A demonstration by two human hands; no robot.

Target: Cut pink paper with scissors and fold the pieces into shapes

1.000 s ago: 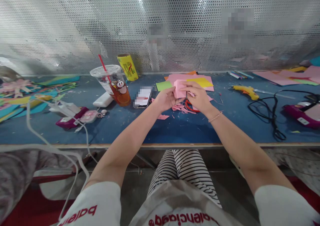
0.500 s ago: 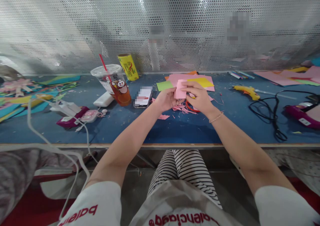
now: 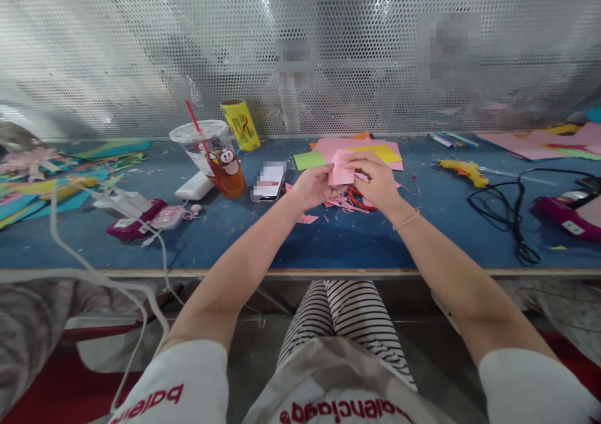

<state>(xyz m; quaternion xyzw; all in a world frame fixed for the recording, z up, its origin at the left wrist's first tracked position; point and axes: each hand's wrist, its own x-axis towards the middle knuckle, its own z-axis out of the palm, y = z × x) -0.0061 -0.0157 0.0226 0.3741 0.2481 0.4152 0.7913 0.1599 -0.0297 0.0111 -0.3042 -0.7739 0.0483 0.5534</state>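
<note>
Both of my hands hold one small piece of pink paper (image 3: pixel 340 168) above the blue table (image 3: pixel 328 242). My left hand (image 3: pixel 312 186) pinches its left lower edge. My right hand (image 3: pixel 375 180) grips its right side, fingers curled over the top. Under the hands lie pink paper scraps (image 3: pixel 340 205) and red scissors (image 3: pixel 359 200), partly hidden by my right hand. Behind the hands sits a stack of pink, yellow and green paper sheets (image 3: pixel 375 151).
A plastic cup of tea with a red straw (image 3: pixel 213 158), a phone (image 3: pixel 268 181), a yellow canister (image 3: pixel 241 125) and a white charger with cables (image 3: pixel 192 188) sit left. A yellow glue gun (image 3: pixel 462 171), black cord (image 3: pixel 509 214) and magenta device (image 3: pixel 566 214) lie right. Perforated metal screen behind.
The pink paper has turned slightly between my fingers, its right edge now wider; both hands stay at the same spot.
</note>
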